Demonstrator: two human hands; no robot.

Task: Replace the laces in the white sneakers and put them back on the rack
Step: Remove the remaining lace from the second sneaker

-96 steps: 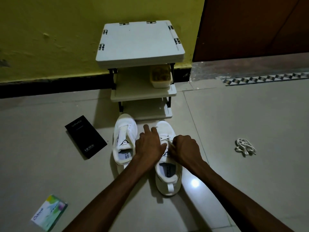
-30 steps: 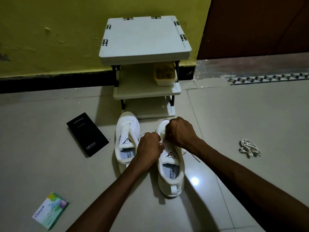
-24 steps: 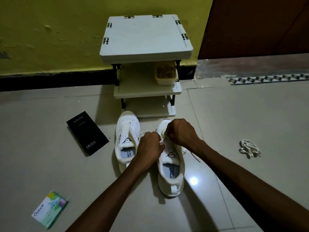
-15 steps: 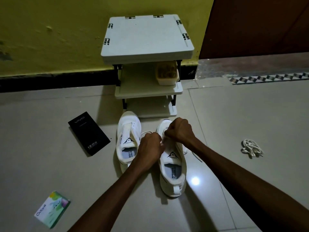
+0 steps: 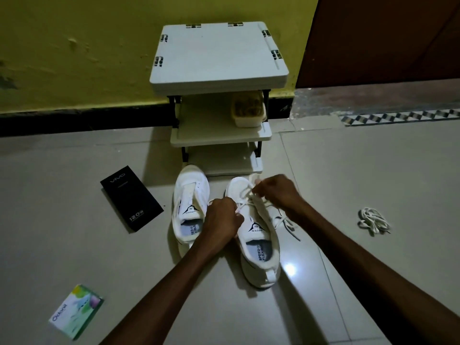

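The right hand (image 5: 276, 192) has drawn away from the left hand (image 5: 222, 217) — both pinch the lace (image 5: 244, 199), now stretched between them.

A flat black rectangular cardboard box (image 5: 132, 198) printed "vivo" lies askew on the pale grey glossy floor tiles (image 5: 62, 245). Nearer the camera and left of it lies a small green-and-white "Odonil" carton (image 5: 76, 311), also flat. Beyond the black box runs a black skirting band (image 5: 74, 120) under a scuffed yellow painted wall (image 5: 87, 46). Far to its right stands a dark brown door (image 5: 385, 38), with a black-and-white patterned tile strip (image 5: 398, 117) below it. Right of the black box and farther back sits a cream plastic tub (image 5: 248, 110) holding something yellowish - too dim to identify.
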